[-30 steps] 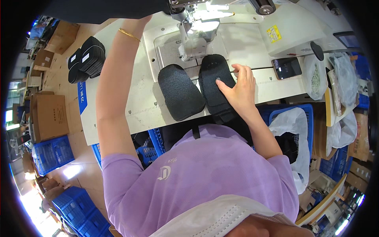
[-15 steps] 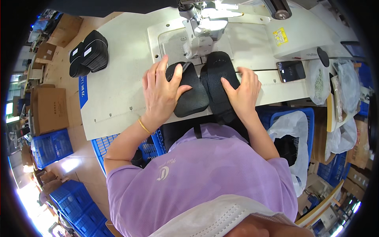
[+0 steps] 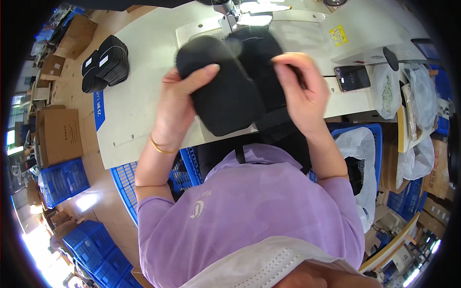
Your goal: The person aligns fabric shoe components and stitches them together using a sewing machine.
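Observation:
Two black, flat padded pieces with rounded ends are raised side by side above the front of the sewing table. My left hand (image 3: 178, 103) is closed on the left pad (image 3: 223, 91), its thumb lying on the upper face and its other fingers hidden beneath. The right pad (image 3: 261, 62) overlaps or touches it along the inner edge; a ribbed black band shows at its lower end. At that pad's outer edge, my right hand (image 3: 307, 93) pinches with thumb and forefinger, slightly blurred. Just beyond the pads stands the sewing machine head (image 3: 228, 9), partly covered by them.
Bundled stacks of black pieces (image 3: 106, 62) sit on the table's far left. A phone (image 3: 352, 78) lies at the right, near a clear bag (image 3: 387, 96). Blue crates (image 3: 377, 139) flank my lap below the table edge; the right one has a white plastic liner (image 3: 367, 168).
Both pads have come up off the table, closer to me. My left hand has taken hold of the left pad, and my right hand now pinches the right pad's edge.

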### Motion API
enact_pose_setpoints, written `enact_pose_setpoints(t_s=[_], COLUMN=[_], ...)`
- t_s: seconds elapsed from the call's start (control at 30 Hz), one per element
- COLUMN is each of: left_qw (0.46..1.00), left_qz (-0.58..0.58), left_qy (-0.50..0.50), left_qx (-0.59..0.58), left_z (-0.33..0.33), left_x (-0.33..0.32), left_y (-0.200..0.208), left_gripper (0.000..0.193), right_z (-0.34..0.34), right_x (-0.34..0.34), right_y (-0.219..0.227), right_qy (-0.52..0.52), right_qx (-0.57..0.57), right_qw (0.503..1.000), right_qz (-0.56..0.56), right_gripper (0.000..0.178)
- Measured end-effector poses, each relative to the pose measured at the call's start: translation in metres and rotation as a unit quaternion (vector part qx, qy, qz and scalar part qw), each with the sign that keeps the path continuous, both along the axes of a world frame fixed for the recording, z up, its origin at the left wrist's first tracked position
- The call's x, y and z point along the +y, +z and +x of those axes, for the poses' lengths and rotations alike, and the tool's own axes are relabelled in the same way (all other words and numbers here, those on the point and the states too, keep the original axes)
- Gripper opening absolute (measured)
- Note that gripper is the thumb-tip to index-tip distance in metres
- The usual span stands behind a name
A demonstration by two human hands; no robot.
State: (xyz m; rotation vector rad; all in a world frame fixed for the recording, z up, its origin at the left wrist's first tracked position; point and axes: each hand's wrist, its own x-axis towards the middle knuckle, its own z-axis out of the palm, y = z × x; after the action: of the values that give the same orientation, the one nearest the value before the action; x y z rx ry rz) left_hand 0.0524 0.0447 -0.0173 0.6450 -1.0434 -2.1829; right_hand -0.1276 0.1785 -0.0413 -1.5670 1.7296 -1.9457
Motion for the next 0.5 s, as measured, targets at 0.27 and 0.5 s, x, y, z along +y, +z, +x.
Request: enact_pose_setpoints(t_s=[0.27, 0.5], left_qw=[0.985, 0.987], left_qz=[-0.117, -0.103], left_qy=[0.120, 0.117], left_qx=[0.030, 0.049], left_z=[-0.006, 0.000], left_x=[0.008, -0.004], left_y=[-0.007, -0.011], left_gripper=[0.023, 0.023], right_z=[0.024, 0.032], right_x=[0.003, 0.009], right_y=[-0.002, -0.001], right_qy=[0.179, 0.162], right_qx=[-0.188, -0.247], right_qw=[0.962, 0.951], right_qz=[0.088, 0.090], right_gripper=[0.011, 0.011])
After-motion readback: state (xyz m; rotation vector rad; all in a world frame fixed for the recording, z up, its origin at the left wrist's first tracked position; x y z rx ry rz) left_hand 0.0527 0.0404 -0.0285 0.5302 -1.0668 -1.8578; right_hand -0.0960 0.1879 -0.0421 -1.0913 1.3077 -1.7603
